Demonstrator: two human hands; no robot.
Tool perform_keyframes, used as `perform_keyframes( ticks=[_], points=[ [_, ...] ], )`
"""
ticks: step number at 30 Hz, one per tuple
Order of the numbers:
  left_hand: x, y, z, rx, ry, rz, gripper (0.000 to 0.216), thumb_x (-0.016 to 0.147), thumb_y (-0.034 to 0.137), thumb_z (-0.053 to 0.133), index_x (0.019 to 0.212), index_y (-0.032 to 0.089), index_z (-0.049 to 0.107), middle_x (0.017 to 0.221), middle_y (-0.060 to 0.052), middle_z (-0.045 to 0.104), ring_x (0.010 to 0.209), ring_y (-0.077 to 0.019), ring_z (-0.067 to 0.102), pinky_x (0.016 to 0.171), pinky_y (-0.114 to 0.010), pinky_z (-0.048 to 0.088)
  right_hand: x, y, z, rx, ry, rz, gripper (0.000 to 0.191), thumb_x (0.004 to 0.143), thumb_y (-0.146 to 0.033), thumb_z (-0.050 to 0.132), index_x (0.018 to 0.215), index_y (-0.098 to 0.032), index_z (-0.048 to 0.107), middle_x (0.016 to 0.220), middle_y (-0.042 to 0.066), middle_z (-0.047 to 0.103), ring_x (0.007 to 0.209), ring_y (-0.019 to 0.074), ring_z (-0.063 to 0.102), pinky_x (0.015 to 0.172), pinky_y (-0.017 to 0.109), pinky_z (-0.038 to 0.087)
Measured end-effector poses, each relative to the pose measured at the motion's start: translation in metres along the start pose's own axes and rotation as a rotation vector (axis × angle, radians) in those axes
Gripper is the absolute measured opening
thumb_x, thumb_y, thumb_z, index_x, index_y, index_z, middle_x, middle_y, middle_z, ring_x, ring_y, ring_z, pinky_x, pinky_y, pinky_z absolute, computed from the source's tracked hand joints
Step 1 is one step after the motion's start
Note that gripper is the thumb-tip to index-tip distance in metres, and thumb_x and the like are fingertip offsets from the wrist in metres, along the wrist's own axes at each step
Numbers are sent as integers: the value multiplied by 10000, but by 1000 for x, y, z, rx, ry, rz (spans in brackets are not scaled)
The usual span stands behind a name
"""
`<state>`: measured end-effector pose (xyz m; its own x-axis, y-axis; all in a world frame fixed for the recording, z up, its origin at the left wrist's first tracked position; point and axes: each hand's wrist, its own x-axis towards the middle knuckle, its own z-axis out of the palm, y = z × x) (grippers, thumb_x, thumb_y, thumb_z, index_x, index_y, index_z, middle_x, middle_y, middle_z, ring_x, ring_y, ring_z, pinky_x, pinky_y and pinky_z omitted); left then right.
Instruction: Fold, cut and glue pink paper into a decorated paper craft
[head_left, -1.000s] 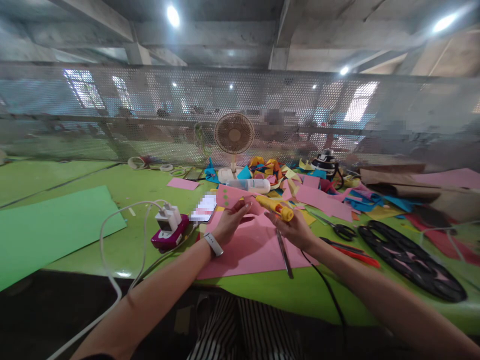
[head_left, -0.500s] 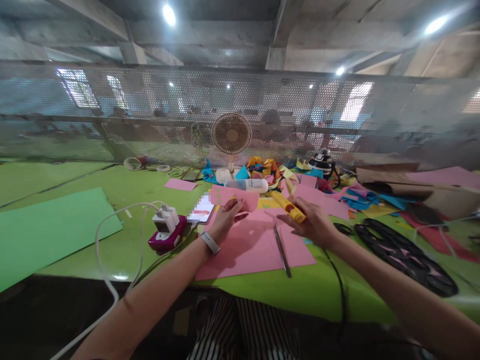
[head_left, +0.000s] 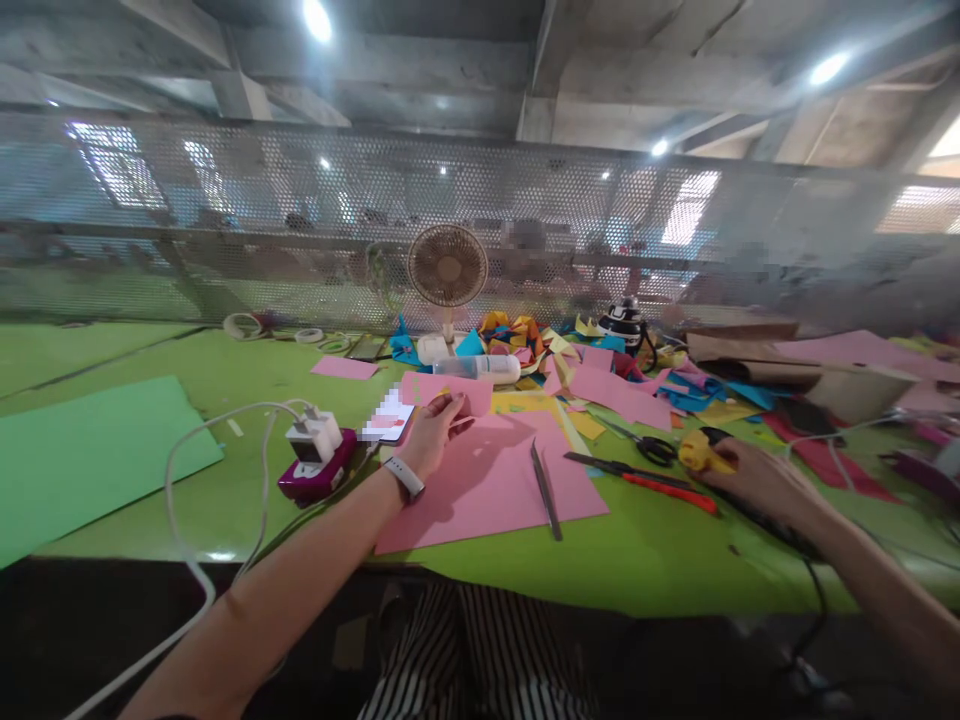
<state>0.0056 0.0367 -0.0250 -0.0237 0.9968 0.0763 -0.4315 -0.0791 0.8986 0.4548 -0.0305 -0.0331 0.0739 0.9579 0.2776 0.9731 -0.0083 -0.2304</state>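
Note:
My left hand (head_left: 431,430) pinches a small pink paper piece (head_left: 420,388) with green marks near its left end. Below it lies a larger pink sheet (head_left: 480,490), with metal tweezers (head_left: 546,490) resting on its right part. Over at the right, my right hand (head_left: 757,480) is closed on a yellow glue gun (head_left: 703,450) with a dark cord; the hand covers part of the tool. Just left of that hand are black-handled scissors (head_left: 655,450) and a red-handled cutter (head_left: 671,490).
A purple power block (head_left: 315,470) with white chargers and cables stands left, beside a phone (head_left: 390,418). Behind are a clear bottle (head_left: 476,368), a small fan (head_left: 448,268) and heaped paper scraps (head_left: 517,335). A green sheet (head_left: 97,460) lies far left.
My right hand has carried the glue gun from above the pink sheet out to the right, uncovering the cutter and scissors. My left hand still holds the pink piece; the view has shifted slightly.

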Motion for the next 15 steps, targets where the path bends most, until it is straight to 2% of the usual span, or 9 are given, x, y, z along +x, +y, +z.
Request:
perform_keyframes(
  ticks=[6,9,11,15],
  points=[
    [0,2,-1,5,-5,-17,281,583,335,778,734,168,610,685,35,598,644,-91,574,728,-280,507,19,-62,10,48,4,-149,366,641,-475,613,905,-221,606,887,53,662,748,228,613,618,298,418],
    [0,3,-2,1,-6,-36,262,601,334,770,737,176,611,707,41,602,648,-84,575,739,-274,505,24,-73,11,56,-5,-173,358,643,-474,602,910,-235,599,900,46,658,754,222,612,613,293,421],
    [0,4,-2,0,-7,-53,250,614,332,764,745,179,615,718,42,604,654,-81,575,737,-263,504,20,-58,8,65,35,-98,358,650,-474,609,920,-239,585,917,74,656,751,239,618,608,313,429],
    [3,4,-2,9,-7,-106,234,627,319,761,742,175,617,707,36,607,645,-86,576,688,-242,505,6,8,4,124,167,205,327,720,-536,548,829,-227,549,808,173,647,667,297,622,520,370,428]
  ],
)
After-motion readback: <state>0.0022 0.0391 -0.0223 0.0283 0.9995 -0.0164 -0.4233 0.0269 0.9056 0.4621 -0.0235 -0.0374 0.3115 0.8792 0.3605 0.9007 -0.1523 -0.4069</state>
